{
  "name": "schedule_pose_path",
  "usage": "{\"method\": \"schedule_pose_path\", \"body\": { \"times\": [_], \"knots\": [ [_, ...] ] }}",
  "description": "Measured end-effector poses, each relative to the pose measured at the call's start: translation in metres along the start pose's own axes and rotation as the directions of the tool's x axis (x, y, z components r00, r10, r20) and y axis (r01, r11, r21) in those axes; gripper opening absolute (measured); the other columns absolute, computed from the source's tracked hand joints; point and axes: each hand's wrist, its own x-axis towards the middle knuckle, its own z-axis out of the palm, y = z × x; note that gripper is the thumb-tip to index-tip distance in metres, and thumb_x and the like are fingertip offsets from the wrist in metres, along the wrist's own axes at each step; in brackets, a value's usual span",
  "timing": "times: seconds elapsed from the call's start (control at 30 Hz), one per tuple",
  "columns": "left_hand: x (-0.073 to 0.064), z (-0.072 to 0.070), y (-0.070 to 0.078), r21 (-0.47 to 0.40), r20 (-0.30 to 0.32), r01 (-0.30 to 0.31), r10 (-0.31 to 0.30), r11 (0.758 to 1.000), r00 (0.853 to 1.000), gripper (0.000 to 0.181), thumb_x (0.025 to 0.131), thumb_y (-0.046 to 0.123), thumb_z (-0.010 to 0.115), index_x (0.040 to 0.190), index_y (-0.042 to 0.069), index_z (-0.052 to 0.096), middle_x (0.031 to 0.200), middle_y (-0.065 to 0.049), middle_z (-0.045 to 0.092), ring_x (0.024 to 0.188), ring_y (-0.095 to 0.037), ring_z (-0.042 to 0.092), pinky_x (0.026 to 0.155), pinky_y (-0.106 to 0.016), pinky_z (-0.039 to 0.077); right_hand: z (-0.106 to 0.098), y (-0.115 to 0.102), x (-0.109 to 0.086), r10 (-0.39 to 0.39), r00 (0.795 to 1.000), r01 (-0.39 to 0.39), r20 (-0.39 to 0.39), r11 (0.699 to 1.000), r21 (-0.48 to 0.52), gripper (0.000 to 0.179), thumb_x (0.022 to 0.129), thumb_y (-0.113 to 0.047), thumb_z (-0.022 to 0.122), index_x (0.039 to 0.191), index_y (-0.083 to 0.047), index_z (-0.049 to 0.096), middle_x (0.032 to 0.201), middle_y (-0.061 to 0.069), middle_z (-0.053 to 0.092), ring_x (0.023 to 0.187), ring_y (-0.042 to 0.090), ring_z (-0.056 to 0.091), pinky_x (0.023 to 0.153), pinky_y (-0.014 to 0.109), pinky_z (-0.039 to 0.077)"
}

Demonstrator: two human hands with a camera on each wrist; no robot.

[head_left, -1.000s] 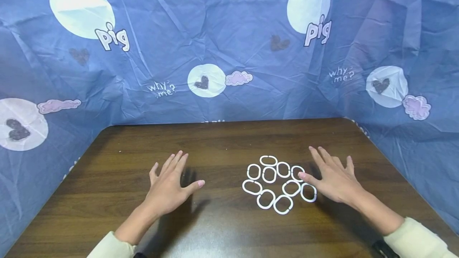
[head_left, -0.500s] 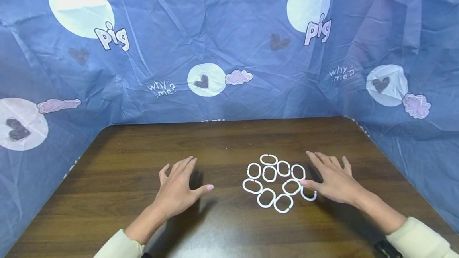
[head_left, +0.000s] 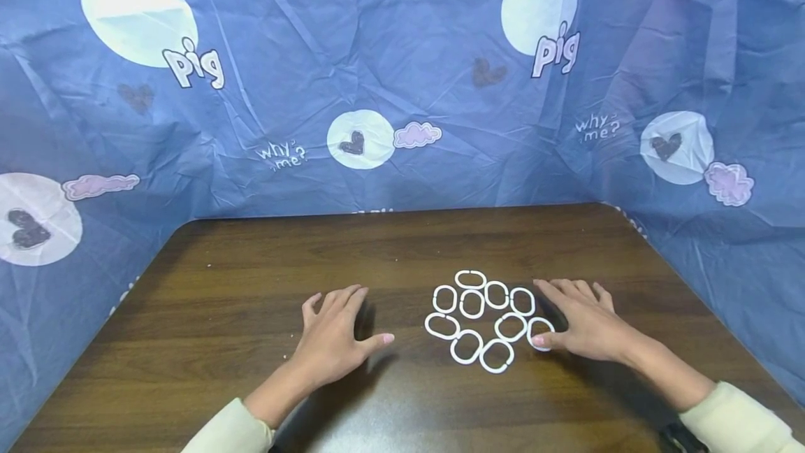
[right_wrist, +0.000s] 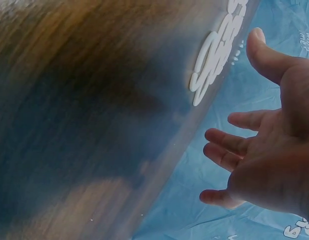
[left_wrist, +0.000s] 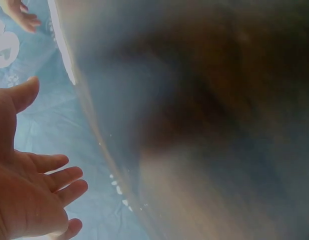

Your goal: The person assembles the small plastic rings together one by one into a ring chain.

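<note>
Several white oval rings [head_left: 442, 326] lie flat in a loose cluster on the brown wooden table, some touching one another; small gaps show in the outlines of some. My right hand [head_left: 588, 320] hovers at the cluster's right side, fingers spread, its thumb over the rightmost ring [head_left: 541, 323]. Whether the thumb touches that ring I cannot tell. In the right wrist view the right hand [right_wrist: 274, 150] holds nothing. To the left of the cluster my left hand [head_left: 336, 334] is held above the table, fingers apart. The left wrist view shows the left hand [left_wrist: 29, 185] with a bare palm.
The wooden table [head_left: 251, 250] reaches back to a blue cloth [head_left: 390, 75] printed with pigs, hearts and words, hung behind and at both sides. Pale sleeves [head_left: 736, 418] cover the forearms. Tiny white specks dot the tabletop.
My left hand has moved right and toward the cluster. The right hand has come slightly lower, its thumb shifting from the upper right ring to the rightmost one. The rings have stayed put.
</note>
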Motion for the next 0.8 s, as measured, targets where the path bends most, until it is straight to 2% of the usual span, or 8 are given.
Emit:
{"method": "schedule_pose_path", "body": {
  "times": [0.33,0.8],
  "knots": [
    [0.007,0.007,0.011,-0.009,-0.001,-0.016,0.016,1.0,1.0,0.084,0.074,0.06,0.072,0.134,0.005,0.052,0.134,-0.01,0.053,0.126,-0.025,0.045,0.106,-0.057,0.016,0.002,0.002,-0.002,0.001,1.0,-0.001,0.005,1.0,-0.01,0.096,0.065,-0.054,0.081,0.139,-0.003,0.047,0.126,0.02,0.053,0.118,0.042,0.042,0.094,0.071,0.021],
    [0.018,0.017,0.037,0.001,0.058,-0.082,0.082,0.997,0.995,0.078,0.075,0.06,0.072,0.128,0.005,0.056,0.125,-0.007,0.056,0.118,-0.025,0.048,0.106,-0.057,0.019,0.007,0.005,-0.005,0.005,1.0,-0.005,0.009,1.0,0.014,0.088,0.065,-0.051,0.082,0.133,-0.002,0.053,0.119,0.013,0.057,0.113,0.037,0.046,0.09,0.068,0.025]
  ]
}}
